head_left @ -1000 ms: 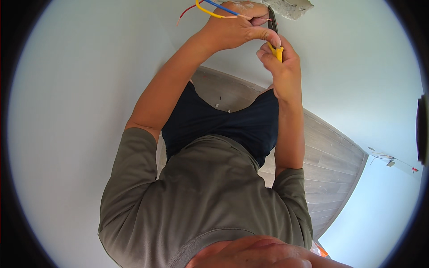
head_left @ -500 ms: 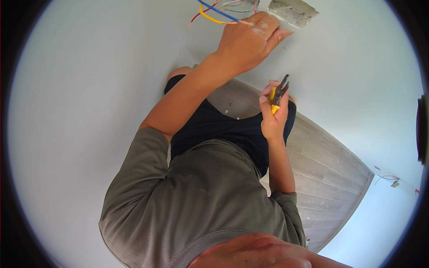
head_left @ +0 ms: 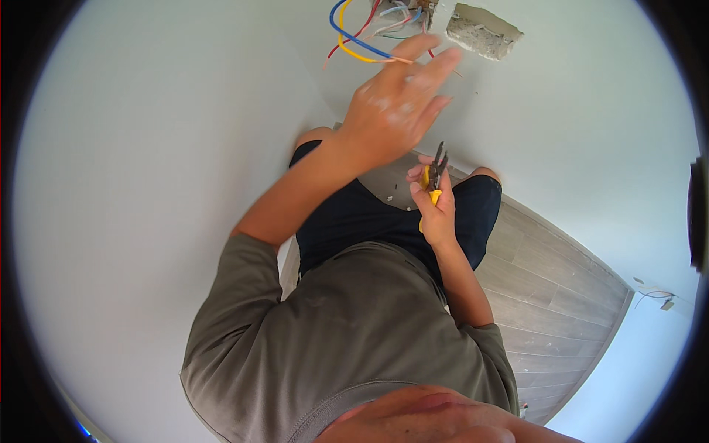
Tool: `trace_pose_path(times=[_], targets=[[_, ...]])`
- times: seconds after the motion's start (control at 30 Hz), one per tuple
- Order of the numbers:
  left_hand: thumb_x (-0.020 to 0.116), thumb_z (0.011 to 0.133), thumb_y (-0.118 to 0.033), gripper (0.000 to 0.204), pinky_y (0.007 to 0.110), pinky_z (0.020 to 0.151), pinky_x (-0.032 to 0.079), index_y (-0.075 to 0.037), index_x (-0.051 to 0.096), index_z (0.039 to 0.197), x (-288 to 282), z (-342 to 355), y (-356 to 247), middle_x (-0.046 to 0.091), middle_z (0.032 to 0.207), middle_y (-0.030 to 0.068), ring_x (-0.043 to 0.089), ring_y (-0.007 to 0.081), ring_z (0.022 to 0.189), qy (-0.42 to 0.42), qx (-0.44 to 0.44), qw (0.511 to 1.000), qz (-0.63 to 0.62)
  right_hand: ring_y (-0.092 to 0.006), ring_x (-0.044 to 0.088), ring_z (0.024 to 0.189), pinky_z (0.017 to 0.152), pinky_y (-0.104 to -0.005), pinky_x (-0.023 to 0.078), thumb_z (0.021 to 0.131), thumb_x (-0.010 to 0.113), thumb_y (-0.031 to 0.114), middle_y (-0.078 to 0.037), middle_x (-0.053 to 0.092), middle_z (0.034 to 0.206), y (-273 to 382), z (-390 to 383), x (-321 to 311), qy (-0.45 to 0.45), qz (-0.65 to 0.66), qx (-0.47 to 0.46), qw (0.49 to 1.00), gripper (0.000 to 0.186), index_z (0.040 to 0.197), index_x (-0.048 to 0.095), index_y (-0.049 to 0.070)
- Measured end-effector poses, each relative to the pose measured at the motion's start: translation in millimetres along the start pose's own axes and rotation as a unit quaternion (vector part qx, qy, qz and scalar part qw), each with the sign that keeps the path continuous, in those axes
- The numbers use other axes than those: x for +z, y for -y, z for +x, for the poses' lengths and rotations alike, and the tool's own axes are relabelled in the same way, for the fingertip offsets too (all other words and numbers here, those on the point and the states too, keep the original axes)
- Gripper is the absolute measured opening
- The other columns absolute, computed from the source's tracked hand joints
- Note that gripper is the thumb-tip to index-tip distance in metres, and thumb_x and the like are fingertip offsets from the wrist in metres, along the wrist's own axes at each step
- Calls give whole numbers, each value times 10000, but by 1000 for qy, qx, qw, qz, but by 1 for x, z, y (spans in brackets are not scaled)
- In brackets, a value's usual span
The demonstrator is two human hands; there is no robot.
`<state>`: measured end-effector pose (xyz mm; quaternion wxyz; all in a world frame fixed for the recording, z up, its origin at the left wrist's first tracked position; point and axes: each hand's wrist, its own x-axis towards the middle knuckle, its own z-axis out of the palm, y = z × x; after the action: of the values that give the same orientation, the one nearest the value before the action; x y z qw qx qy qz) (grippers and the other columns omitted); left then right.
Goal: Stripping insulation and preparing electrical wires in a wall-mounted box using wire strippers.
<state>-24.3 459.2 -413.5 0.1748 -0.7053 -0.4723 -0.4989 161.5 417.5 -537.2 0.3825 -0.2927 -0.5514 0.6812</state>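
Wall hole (head_left: 484, 37): roughly rectangular, grey and crumbly inside, cut into a smooth pale wall (head_left: 148, 184)
Blue wire (head_left: 357, 43): smooth-sheathed, bowed in a loose loop left of the wall hole, bare coppery at the tip
Yellow wire (head_left: 354, 54): curved close alongside, also left of the wall hole
Left grip (head_left: 402, 103): opened out, with spread, blurred, white-smudged fingers, below-left of the wall hole; cannot tell if touching a wire
Right grip (head_left: 434, 196): curled round the pliers (head_left: 436, 174), farther below the wall hole
Pliers: dark metal, narrow, slightly parted at the tips, yellow-handled, below the wall hole
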Motion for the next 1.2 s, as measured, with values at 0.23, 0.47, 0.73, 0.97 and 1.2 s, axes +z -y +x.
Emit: trace_pose_path(times=[0.23,0.47,0.73,0.97,1.2], targets=[[623,995,-166,278,272,606,503,5,600,1213,-13,-63,19,640,1045,86,646,141,826,-44,-493,763,-416,-160,542,1160,991,-320,448,1006,593,173,-49,575,1246,-4,-6,-10,-18,70,71,995,524,1486,405,80],[610,1004,-162,244,265,587,467,-50,592,1221,5,-19,7,656,994,46,644,149,814,-149,-491,620,-593,-172,562,1138,985,-325,450,1008,584,174,-57,598,1211,-6,-3,-5,-2,82,76,994,503,1467,420,52],[586,1006,-156,230,282,641,472,-97,594,1227,20,-27,46,671,1044,64,653,170,843,-118,-399,629,-656,-176,578,1113,982,-330,454,1016,566,150,-61,609,1185,-12,-5,-6,-26,98,102,990,463,1449,438,48],[551,1020,-255,248,270,676,438,-75,643,1164,31,-26,78,677,1116,71,585,150,859,-45,-374,338,-863,-178,587,1092,981,-333,456,1018,574,172,-59,615,1157,-9,-6,-5,-47,108,138,983,445,1428,459,45],[566,1021,-258,317,277,662,404,8,625,1183,20,-11,105,582,892,26,497,128,764,163,-402,227,-872,-187,598,1088,986,-333,454,1014,597,209,-64,615,1148,-17,-3,-8,-51,95,150,983,448,1417,476,56]])
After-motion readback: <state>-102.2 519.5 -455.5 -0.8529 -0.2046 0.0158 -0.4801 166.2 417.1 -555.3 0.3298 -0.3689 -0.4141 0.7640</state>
